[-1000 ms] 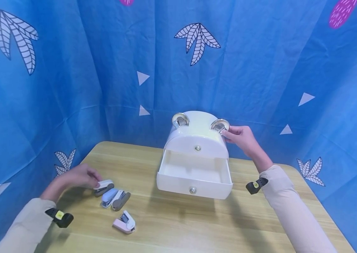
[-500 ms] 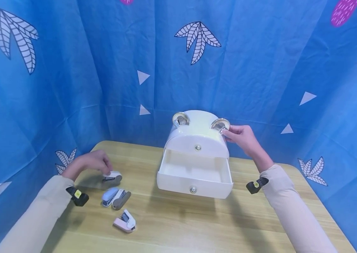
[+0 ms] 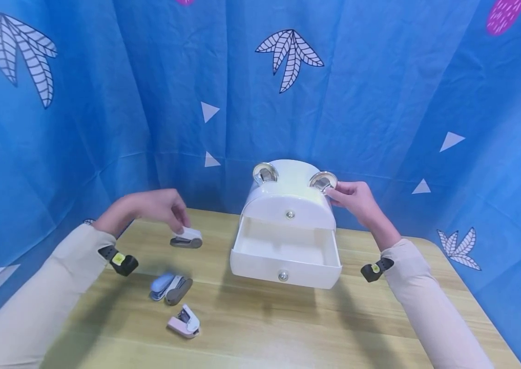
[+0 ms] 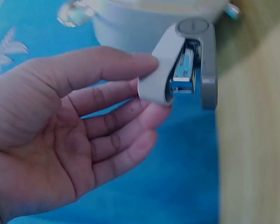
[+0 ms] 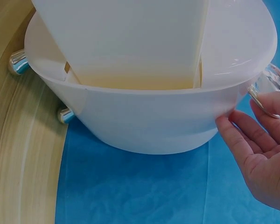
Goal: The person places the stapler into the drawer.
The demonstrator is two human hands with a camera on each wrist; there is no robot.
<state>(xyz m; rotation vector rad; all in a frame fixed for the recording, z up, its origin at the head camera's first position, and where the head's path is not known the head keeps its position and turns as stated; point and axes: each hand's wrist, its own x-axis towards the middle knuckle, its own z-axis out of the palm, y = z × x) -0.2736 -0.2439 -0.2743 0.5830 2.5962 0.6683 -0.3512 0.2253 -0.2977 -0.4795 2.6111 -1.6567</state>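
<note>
3 staplers [image 3: 179, 291] on a worktop [image 3: 251, 333], left hand [image 3: 161, 206] pinching a grey-and-white 4th stapler [image 3: 189, 236] above, right hand [image 3: 357, 202] gripping the silvery ear [image 3: 322, 180] of a white drawer box [image 3: 292, 202]

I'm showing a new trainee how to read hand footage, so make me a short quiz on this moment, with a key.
1. Pick one: the right hand holds (a) a knob, (b) a shiny ear, (c) the curtain.
2. True or false: the lower drawer is pulled out.
3. The left hand pinches a two-coloured stapler. Which coloured part is between its thumb and fingers?

Key: 1. b. 2. True. 3. The white part.
</note>
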